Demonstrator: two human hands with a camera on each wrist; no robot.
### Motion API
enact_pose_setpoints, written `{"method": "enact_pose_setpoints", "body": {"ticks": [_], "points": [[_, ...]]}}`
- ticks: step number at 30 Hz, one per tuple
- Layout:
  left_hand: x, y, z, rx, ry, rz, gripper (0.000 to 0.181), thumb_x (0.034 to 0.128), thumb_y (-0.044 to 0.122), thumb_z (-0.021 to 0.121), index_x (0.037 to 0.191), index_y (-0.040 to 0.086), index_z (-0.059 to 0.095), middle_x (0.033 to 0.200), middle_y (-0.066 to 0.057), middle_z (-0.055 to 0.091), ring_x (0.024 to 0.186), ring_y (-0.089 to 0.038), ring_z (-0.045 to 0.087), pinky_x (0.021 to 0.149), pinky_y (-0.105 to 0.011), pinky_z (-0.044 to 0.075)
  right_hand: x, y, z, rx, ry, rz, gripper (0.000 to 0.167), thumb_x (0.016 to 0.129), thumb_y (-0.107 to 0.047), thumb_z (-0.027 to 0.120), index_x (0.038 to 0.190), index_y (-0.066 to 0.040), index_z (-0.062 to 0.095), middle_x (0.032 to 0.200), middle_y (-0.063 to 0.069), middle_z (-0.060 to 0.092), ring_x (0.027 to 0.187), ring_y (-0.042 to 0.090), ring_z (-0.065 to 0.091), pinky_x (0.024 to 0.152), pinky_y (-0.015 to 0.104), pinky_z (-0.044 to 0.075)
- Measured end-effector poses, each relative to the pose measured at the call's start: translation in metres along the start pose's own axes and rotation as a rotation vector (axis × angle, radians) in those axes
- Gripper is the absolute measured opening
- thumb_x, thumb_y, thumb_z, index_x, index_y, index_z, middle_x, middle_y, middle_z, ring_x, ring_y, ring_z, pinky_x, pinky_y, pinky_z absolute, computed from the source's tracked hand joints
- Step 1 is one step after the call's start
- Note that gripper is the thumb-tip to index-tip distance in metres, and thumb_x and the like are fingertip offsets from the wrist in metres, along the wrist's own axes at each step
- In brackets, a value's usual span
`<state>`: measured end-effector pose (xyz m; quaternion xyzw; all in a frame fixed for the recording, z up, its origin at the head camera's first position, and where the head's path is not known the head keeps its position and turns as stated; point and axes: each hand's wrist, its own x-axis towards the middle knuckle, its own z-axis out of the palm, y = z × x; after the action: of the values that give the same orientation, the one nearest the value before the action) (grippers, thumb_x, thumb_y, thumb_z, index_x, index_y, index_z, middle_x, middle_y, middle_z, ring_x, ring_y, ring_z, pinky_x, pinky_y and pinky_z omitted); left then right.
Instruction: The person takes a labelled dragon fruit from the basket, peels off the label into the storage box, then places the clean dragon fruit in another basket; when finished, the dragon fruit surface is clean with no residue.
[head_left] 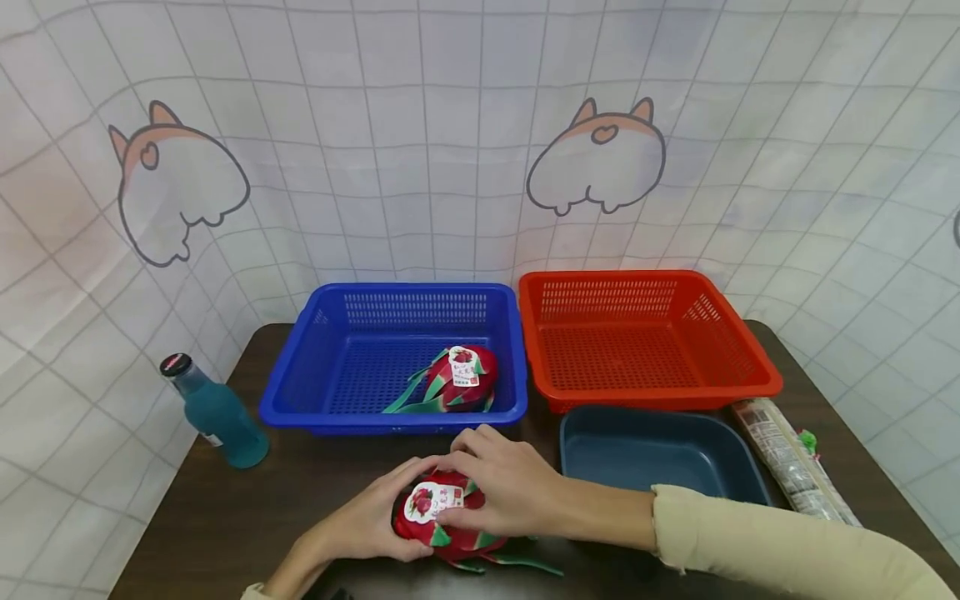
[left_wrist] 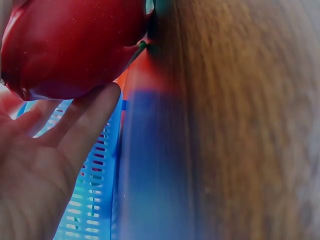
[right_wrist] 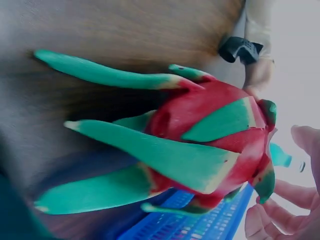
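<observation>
A red dragon fruit with green-tipped scales [head_left: 459, 547] and a white label lies on the table's near part. My left hand [head_left: 360, 525] curves round its left side, thumb low and fingers over the top. From above and the right, my right hand [head_left: 513, 487] holds it, the thumb across the label. In the left wrist view, the left hand [left_wrist: 45, 160] has its fingers against the smooth red fruit [left_wrist: 75, 50]. The right wrist view shows long green scales on the fruit [right_wrist: 225, 145], and the right hand [right_wrist: 295, 210] beside its end.
A blue basket [head_left: 322, 421] behind the hands contains another labelled dragon fruit [head_left: 480, 379]. Beside it are a red basket [head_left: 645, 396] and a dark blue tray [head_left: 637, 454]. A teal bottle [head_left: 225, 417] stands at the left; a newspaper-patterned packet [head_left: 795, 458] lies at the right.
</observation>
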<state>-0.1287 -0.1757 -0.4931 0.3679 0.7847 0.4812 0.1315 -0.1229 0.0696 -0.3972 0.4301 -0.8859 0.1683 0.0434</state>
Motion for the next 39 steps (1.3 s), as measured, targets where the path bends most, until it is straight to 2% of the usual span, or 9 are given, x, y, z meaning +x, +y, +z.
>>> {"method": "enact_pose_setpoints", "body": {"ticks": [3,6,9,15,22,29,34,39], "points": [[0.003,-0.001,0.001,0.011,0.001,0.018,0.082,0.0778,0.033,0.08,0.145,0.027,0.034,0.127,0.006,0.051,0.107,-0.007,0.056,0.089,-0.024,0.053,0.011,-0.003,0.003,0.013,-0.031,-0.02,0.046,0.085,-0.056,0.065,0.114,-0.019,0.067,0.102,-0.006,0.059,0.09,0.007,0.048,0.059,0.008,0.037],[0.006,-0.002,0.002,0.032,-0.002,0.053,0.077,0.0777,0.035,0.08,0.142,0.025,0.038,0.125,0.006,0.051,0.106,-0.006,0.057,0.089,-0.024,0.053,0.016,-0.004,0.007,0.058,-0.063,0.002,0.043,0.085,-0.055,0.066,0.11,-0.02,0.068,0.098,-0.006,0.059,0.087,0.006,0.047,0.058,0.008,0.036],[0.008,-0.001,0.001,0.046,-0.002,0.051,0.076,0.0763,0.037,0.081,0.14,0.027,0.04,0.124,0.008,0.052,0.107,-0.006,0.056,0.091,-0.024,0.052,0.019,-0.004,0.011,0.085,-0.074,0.012,0.039,0.084,-0.053,0.068,0.107,-0.021,0.07,0.094,-0.007,0.06,0.084,0.005,0.045,0.057,0.008,0.036],[0.012,0.002,0.002,0.046,0.0,0.047,0.079,0.0755,0.038,0.082,0.142,0.028,0.039,0.125,0.007,0.053,0.108,-0.006,0.056,0.092,-0.023,0.052,0.017,-0.003,0.012,0.072,-0.085,0.035,0.039,0.083,-0.052,0.07,0.106,-0.021,0.071,0.091,-0.007,0.06,0.082,0.004,0.044,0.057,0.008,0.034],[0.014,-0.001,0.003,0.073,0.008,0.083,0.082,0.0751,0.037,0.082,0.144,0.026,0.038,0.125,0.006,0.054,0.107,-0.005,0.057,0.092,-0.023,0.051,0.017,-0.003,0.011,0.075,-0.094,0.057,0.036,0.083,-0.052,0.07,0.102,-0.021,0.071,0.089,-0.008,0.059,0.081,0.003,0.044,0.058,0.008,0.034],[0.014,-0.002,0.005,0.065,0.011,0.079,0.078,0.0753,0.038,0.082,0.14,0.026,0.041,0.123,0.008,0.053,0.106,-0.005,0.056,0.089,-0.023,0.052,0.019,-0.005,0.011,0.068,-0.074,0.081,0.027,0.084,-0.045,0.071,0.096,-0.021,0.072,0.084,-0.008,0.06,0.078,0.002,0.043,0.058,0.009,0.031],[0.014,0.0,0.005,0.028,0.002,0.04,0.077,0.0749,0.037,0.082,0.139,0.028,0.041,0.123,0.008,0.052,0.106,-0.006,0.056,0.086,-0.023,0.054,0.022,-0.005,0.01,0.118,-0.09,0.116,0.022,0.087,-0.036,0.071,0.098,-0.018,0.075,0.08,-0.008,0.059,0.075,0.002,0.041,0.06,0.011,0.032],[0.013,0.0,0.005,0.017,-0.002,0.033,0.078,0.0756,0.036,0.082,0.141,0.028,0.039,0.124,0.006,0.052,0.106,-0.007,0.056,0.087,-0.023,0.054,0.024,-0.005,0.011,0.163,-0.086,0.134,0.016,0.088,-0.029,0.071,0.097,-0.017,0.076,0.076,-0.008,0.059,0.072,0.001,0.042,0.062,0.012,0.032]]}}
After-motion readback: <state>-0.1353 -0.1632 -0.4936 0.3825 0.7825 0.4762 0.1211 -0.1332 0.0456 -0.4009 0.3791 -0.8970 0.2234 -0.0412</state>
